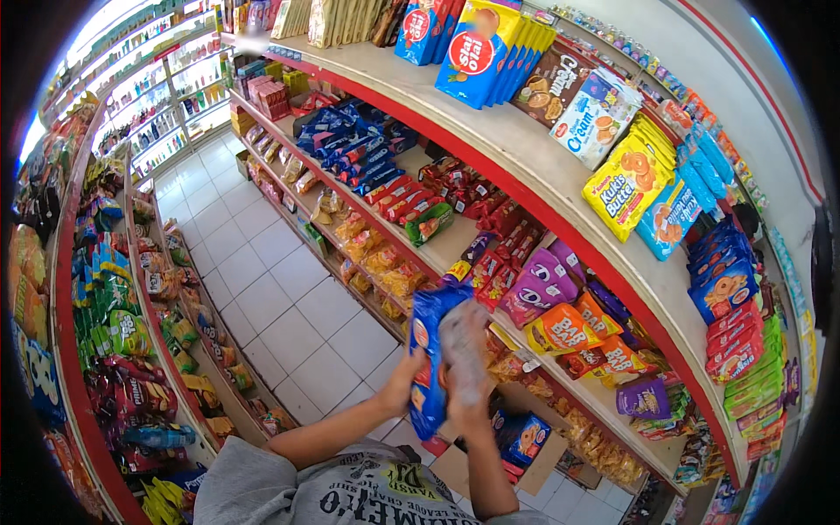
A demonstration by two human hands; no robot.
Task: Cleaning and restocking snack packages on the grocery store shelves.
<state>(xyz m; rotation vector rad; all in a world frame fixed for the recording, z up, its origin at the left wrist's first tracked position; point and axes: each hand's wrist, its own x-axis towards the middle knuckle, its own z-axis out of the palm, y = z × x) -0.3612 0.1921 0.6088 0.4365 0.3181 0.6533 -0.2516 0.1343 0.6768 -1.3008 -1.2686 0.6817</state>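
- Left shelving (pixel 66 367): a long curved rack packed with bright snack bags, running along the aisle's left side, well apart from the hands.
- Tiled floor (pixel 262 289): a pale aisle between the two racks, directly below the held packet.
- Left hand (pixel 404 385): wrapped around the lower left edge of the blue biscuit packet (pixel 429 350), fingers closed on it from behind.
- Blue biscuit packet: held in the air over the aisle, just off the front edge of the middle shelf (pixel 437 254) on the right rack, resting on nothing.
- Long axis: close to vertical with a slight lean; the top end points up toward the middle shelf's front edge, the bottom end toward the person's chest. The printed face is turned to the camera.
- Right hand (pixel 464 367): blurred, laid over the packet's right side. It seems to press or grip the wrapper, but I cannot tell how firmly.
- Risk: the glossy wrapper could slide out if the blurred hand shifts while the left holds only an edge; it would drop to the tiles and the biscuits would break.
- Risk: squeezing from both sides could crush the contents.
- Risk: swinging the top end rightward could knock the purple and orange packs (pixel 560 306) off their shelf's edge.
- Open cardboard carton (pixel 525 446): low by the rack's foot, with blue packs inside.
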